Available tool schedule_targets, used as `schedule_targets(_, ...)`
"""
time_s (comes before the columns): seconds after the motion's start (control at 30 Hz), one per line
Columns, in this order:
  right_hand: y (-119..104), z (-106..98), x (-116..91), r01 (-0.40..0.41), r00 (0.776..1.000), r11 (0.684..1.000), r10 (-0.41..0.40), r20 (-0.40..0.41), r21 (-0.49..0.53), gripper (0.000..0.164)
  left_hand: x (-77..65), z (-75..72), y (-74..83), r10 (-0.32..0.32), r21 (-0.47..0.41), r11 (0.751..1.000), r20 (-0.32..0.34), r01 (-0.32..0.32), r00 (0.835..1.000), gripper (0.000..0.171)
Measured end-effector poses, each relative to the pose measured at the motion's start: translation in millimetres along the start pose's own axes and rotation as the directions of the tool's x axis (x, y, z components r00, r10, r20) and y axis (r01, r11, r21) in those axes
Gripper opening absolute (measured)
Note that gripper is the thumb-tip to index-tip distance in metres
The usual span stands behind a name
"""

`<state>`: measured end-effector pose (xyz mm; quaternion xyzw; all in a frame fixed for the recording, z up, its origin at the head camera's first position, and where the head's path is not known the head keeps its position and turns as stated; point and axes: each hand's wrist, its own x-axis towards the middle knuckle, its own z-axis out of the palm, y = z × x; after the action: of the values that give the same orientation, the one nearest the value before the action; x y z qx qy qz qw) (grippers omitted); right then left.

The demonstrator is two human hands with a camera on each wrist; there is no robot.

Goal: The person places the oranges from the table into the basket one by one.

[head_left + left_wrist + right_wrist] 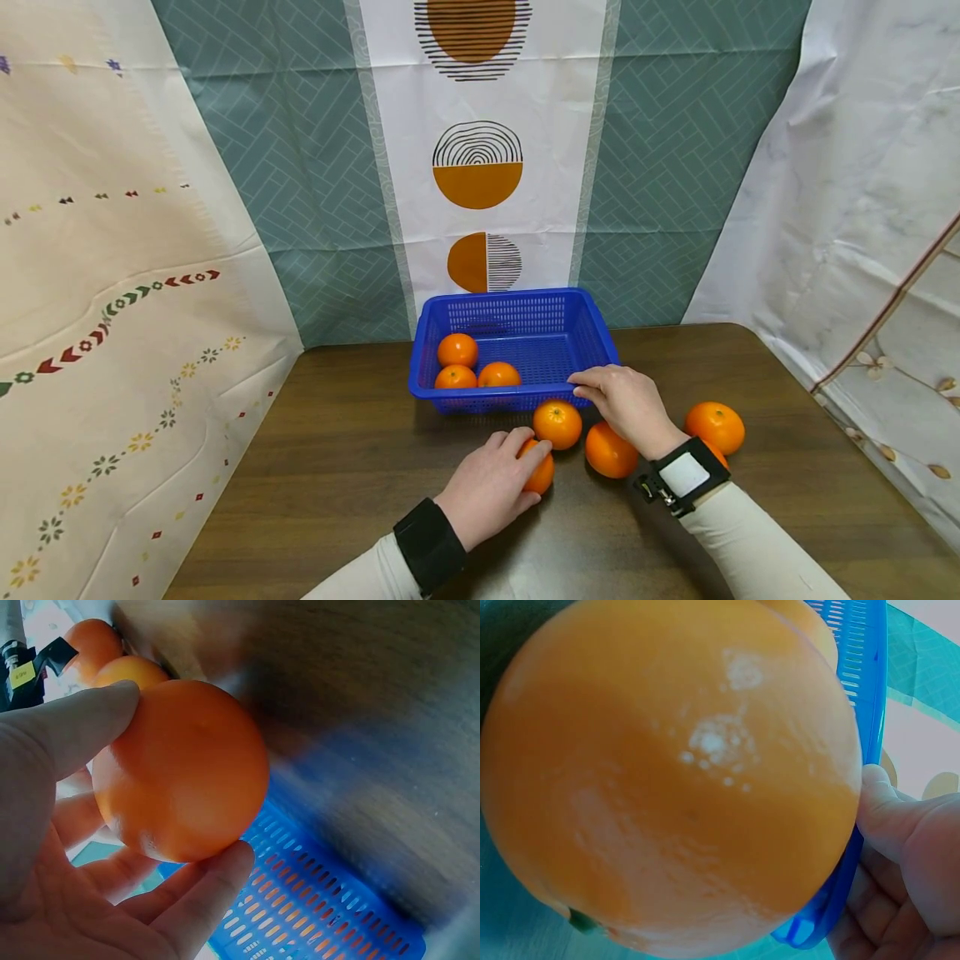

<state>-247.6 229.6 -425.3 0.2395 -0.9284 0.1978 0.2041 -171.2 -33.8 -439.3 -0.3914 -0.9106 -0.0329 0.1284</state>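
Note:
My left hand [491,483] grips an orange [538,468] just in front of the basket. In the left wrist view, thumb and fingers lie around that orange [184,772]. My right hand [622,400] pinches the front right rim of the blue plastic basket [517,392]; the thumb [881,795] meets the rim in the right wrist view. Three oranges lie inside the basket at its left, one being this orange [457,350]. Between my hands sit two more, an orange [557,425] by the basket's front and an orange [611,452] below my right hand.
Right of my right wrist lies another orange [716,427], with one more partly hidden by the wristband [686,475]. The wooden table [330,467] ends at patterned cloths behind and on both sides. A large orange [667,787] blocks much of the right wrist view.

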Motion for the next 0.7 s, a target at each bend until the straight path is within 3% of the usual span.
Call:
schedule_targets(0.17, -1, 0, 0, -0.005, 1.0, 1.0, 0.005, 0.006, -0.002, 0.02, 0.3, -3.3, -1.2, 0.021, 0.014, 1.0, -0.053, -0.02, 0.998, 0.065)
schedule_targets(0.7, -1, 0, -1, 0.002, 1.0, 1.0, -0.002, -0.002, 0.003, 0.02, 5.3, -24.1, -7.9, -0.003, 0.029, 1.0, -0.092, 0.006, 0.996, 0.066)
